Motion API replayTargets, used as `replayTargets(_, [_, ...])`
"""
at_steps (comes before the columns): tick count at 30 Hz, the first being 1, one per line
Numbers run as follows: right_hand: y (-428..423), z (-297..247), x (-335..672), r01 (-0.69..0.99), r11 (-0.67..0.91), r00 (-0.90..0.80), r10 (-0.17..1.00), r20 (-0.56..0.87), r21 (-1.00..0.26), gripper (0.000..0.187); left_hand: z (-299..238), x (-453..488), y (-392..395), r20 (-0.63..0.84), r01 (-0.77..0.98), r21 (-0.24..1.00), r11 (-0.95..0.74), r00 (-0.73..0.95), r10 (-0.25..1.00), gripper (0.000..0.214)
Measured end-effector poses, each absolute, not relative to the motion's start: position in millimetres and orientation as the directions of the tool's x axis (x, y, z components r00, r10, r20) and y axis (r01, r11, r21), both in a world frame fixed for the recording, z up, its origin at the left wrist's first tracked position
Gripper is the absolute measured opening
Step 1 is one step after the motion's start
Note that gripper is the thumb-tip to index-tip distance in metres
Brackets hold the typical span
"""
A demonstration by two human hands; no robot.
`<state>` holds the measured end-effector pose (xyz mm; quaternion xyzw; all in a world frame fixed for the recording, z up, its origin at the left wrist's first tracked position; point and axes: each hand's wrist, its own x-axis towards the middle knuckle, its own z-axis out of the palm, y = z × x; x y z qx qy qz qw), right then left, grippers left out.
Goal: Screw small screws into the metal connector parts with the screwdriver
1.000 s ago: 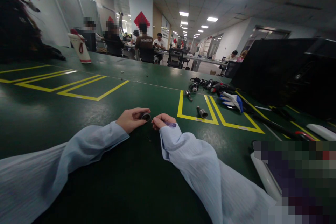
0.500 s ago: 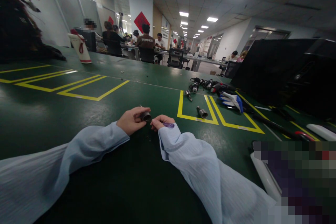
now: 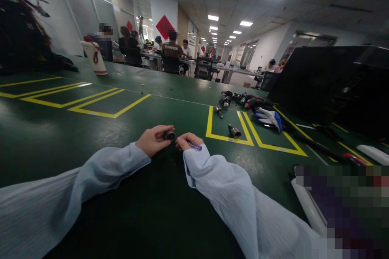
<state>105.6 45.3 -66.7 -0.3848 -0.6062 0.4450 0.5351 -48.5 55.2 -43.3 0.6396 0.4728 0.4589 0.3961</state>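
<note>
My left hand (image 3: 154,141) is closed around a dark metal socket (image 3: 169,135), its round open end turned toward my right hand. Pinched in my right hand (image 3: 189,141) is a small screwdriver with a see-through purple handle (image 3: 196,146). Its tip is close to the socket's mouth; whether it touches is too small to tell. Tiny rings (image 3: 172,162) lie on the green table just below my hands. To the right, inside a yellow-taped frame, lie a larger metal socket (image 3: 235,131) with a shank and a smaller one (image 3: 219,111).
Behind the sockets sits a heap of black cables and metal parts (image 3: 234,98), with a blue-and-white glove (image 3: 269,118) beside it. A paper cup (image 3: 95,57) stands at the far left. A black monitor-like block (image 3: 322,83) fills the right side. Several people sit at desks beyond.
The socket and the screwdriver stay close together, with only slight shifts of the hands. The whole view has moved down a little.
</note>
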Motion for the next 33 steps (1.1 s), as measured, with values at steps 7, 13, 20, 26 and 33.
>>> replayTargets(7, [41.2,-63.9,104.6,0.061,0.341,-0.153,0.932,0.329,-0.938,0.016,-43.0,-49.8,56.3,0.217,0.260,0.937,-0.235,0.099,0.971,0.045])
replayTargets(13, [40.8,-63.2,104.9,0.144,0.384,-0.199,0.914,0.354,-0.912,0.016,-39.9,-48.2,55.2,0.164,0.269,0.949,-0.167,0.035,0.986,0.040])
replayTargets(20, [40.8,-63.6,104.5,0.119,0.351,-0.204,0.924,0.323,-0.929,0.015,-40.3,-47.9,55.3,0.162,0.273,0.949,-0.157,0.005,0.987,0.034])
replayTargets(26, [40.2,-62.2,104.8,0.144,0.374,-0.198,0.918,0.343,-0.916,0.015,-41.4,-49.1,56.5,0.143,0.247,0.959,-0.139,0.001,0.990,0.036])
replayTargets(33, [38.4,-63.1,103.2,0.121,0.386,-0.183,0.914,0.362,-0.914,0.015,-38.2,-47.4,55.0,0.117,0.235,0.966,-0.111,-0.012,0.993,0.036])
